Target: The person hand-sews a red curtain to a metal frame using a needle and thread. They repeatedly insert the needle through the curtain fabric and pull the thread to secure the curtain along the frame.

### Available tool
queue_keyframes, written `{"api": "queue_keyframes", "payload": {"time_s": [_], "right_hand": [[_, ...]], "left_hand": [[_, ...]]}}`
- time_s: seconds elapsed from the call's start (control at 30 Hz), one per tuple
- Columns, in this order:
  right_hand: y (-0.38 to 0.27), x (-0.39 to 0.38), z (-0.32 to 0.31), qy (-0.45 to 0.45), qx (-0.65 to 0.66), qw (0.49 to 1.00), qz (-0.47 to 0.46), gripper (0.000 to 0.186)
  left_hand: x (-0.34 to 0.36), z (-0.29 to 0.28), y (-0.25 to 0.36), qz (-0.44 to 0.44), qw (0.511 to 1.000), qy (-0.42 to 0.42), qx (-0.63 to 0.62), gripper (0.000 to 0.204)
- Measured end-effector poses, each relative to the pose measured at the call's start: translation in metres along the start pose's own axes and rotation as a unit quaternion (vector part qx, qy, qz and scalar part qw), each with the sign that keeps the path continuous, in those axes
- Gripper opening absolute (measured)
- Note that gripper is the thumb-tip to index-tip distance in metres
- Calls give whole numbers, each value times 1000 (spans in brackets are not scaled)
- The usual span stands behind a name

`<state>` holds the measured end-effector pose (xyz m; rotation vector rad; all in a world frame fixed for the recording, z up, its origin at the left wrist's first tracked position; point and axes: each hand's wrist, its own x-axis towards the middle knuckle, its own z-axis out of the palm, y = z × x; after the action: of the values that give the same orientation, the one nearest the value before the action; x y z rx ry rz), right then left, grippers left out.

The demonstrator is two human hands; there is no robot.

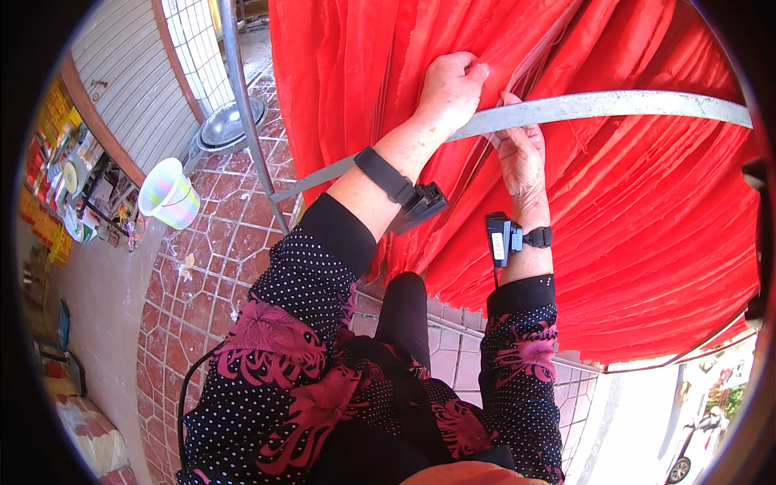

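Bright red cloth (647, 242) hangs in many long folds over most of the right and upper view. My left hand (454, 87) is closed against it just beyond a curved grey metal bar (622, 103), with fabric gathered at the fingers. On the near side of that bar, my right hand (521, 153) has its fingers bent and pressed together at a fold. Its fingertips are partly hidden by the bar and reach up beside it. Thin pale edges or threads (529, 73) show in the fold between both hands.
An upright metal pole (242, 105) joins the bar at the left. On the red tiled floor (214, 267) stand a pale plastic bucket (170, 194) and a wide metal basin (226, 128). Cluttered goods (81, 174) line the left side. A parked car (683, 461) shows at lower right.
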<state>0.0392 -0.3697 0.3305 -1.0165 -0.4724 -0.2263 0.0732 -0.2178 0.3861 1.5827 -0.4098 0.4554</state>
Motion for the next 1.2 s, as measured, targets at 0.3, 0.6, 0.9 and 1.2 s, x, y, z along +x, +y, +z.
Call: {"api": "queue_keyframes", "payload": {"time_s": [0.3, 0.6, 0.9, 1.2], "right_hand": [[-9, 17, 5, -6, -27, 999, -22, 29], [-6, 11, 0, -54, 39, 997, -36, 27], [-10, 7, -5, -83, 88, 993, -16, 38], [-29, 15, 13, -71, 31, 996, -35, 57]], "left_hand": [[-5, -6, 2, -7, 1000, -9, -12, 39], [-10, -5, 1, 29, 999, 20, -28, 29], [-11, -4, -2, 16, 999, 7, -46, 25], [-12, -10, -3, 36, 999, -19, -19, 29]]}}
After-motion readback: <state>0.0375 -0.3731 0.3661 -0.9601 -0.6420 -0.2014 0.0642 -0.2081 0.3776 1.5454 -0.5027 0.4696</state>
